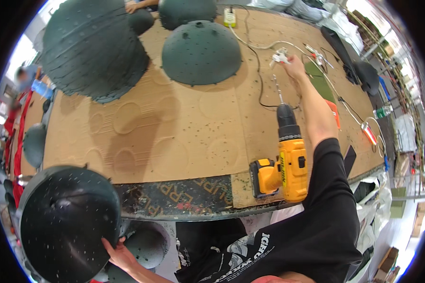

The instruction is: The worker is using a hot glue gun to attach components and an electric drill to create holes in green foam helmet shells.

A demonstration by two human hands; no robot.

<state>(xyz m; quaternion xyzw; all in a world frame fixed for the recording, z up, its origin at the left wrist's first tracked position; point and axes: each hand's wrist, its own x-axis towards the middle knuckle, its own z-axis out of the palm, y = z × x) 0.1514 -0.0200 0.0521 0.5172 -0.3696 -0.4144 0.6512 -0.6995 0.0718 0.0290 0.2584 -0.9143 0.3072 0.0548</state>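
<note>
Remotely, I'm grasping the dark bowl [63,226] by its rim with the left hand [120,255], near left, favouring steadiness; far right, the right hand [295,68] is meeting a white item [280,57], grasp unclear.

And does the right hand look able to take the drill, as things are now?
Probably yes: the drill sits close beside the right forearm, with nothing visible covering it. The right hand, at the white item, would likely need only to draw back.
</note>
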